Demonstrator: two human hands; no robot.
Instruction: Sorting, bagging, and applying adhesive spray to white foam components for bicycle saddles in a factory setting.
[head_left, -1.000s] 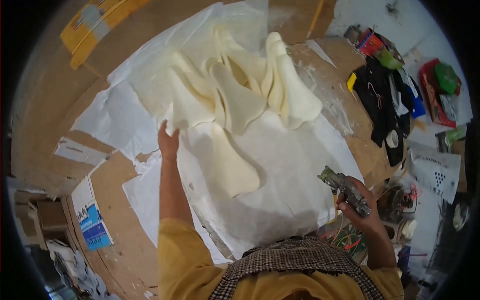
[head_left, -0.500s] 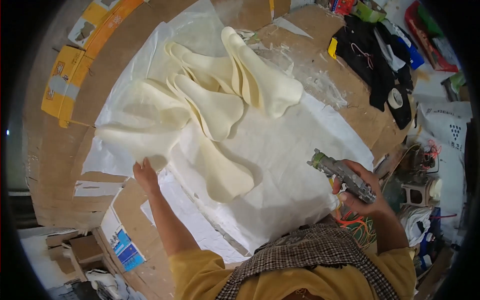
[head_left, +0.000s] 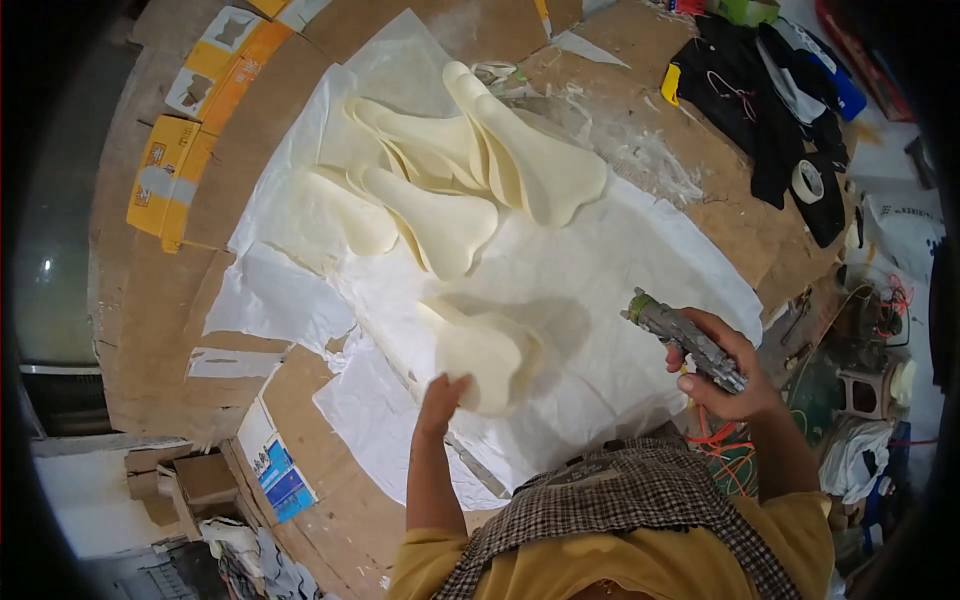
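Note:
My left hand (head_left: 440,402) grips the near edge of a thin cream saddle-shaped piece (head_left: 478,358). It is held over the white sheet (head_left: 600,300), and the edge of another such piece shows beneath it; I cannot tell whether the two touch. In my right hand (head_left: 735,372) is a grey, crusted spray gun (head_left: 690,343) with a greenish front end, its nose toward the sheet. Farther off, several more cream pieces (head_left: 440,225) lie fanned and overlapping.
Brown cardboard (head_left: 330,470) surrounds the sheet. Black cloth (head_left: 750,120) and a tape roll (head_left: 806,183) lie at the far right. An orange hose (head_left: 722,450) tangles below my right hand. Yellow-orange cardboard (head_left: 168,180) stands at the left rim.
My left hand has moved right, bringing the cream piece from the sheet's left side over the piece lying near the middle. The right hand still holds the spray gun, nearly unmoved.

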